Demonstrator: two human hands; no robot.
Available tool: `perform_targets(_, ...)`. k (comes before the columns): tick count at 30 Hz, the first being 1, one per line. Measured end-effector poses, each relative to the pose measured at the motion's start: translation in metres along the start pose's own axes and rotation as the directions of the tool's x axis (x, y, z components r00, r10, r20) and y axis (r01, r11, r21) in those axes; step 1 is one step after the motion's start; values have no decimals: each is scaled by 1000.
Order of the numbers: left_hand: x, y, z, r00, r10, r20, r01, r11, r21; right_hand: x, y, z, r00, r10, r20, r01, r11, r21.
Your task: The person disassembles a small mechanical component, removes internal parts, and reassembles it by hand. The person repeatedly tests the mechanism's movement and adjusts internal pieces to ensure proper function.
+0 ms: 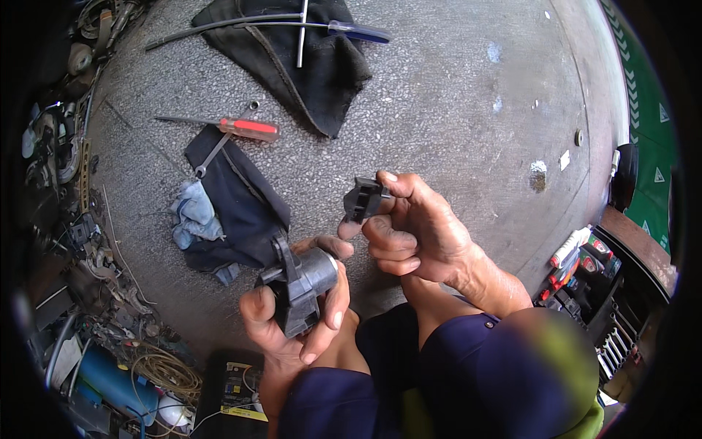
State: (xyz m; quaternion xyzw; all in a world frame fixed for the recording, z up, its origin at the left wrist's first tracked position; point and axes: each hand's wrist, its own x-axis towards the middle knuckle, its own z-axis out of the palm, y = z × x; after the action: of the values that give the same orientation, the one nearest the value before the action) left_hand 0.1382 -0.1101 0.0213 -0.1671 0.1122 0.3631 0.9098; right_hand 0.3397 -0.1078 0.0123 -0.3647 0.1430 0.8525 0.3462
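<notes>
1. Above the speckled grey floor [453,110], from my remote post, I saw the left hand [281,351] gripping a black plastic housing [303,285] with a rounded grey barrel, its fingers bent around both sides.
2. Just beside it, the right hand [446,238] pinched a small slotted black plastic piece [363,199] between its fingertips, the other fingers curled in. The two parts were apart.
3. For room, I noted that the floor ran on beyond the right hand, toward a green panel [653,168] along the far right edge.
4. To the left my margin was tighter: a navy cloth [245,194] lay near the left hand, bearing a light blue rag [194,212] and part of a combination wrench [213,156]; a red-handled screwdriver [248,129] lay across the wrench. A heap of metal parts [73,241] lined that edge.
5. At lower right, a dark tool compartment [630,289] held a row of wrenches [618,347].
6. At lower left stood a blue cylindrical container [117,380]; I could not tell its contents.
</notes>
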Motion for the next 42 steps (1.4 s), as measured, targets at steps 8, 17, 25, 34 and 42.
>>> perform_targets(8,-3,3,-10,984,-68,166,101,975,-199,1,2,3,999,2,-47,-4,999,-38)
perform_targets(17,1,-4,8,974,46,-221,59,893,446,1,5,-7,998,-63,9,63,998,1)
perform_targets(25,-1,-1,19,925,231,-301,98,622,777,-1,1,-3,995,-92,-26,87,986,-141)
perform_targets(34,1,-6,19,936,259,-240,48,580,813,-2,6,-1,975,-221,-25,215,965,-149)
perform_targets(42,-2,-8,25,957,261,-130,-30,534,845,-4,4,2,968,-249,-17,240,947,-214)
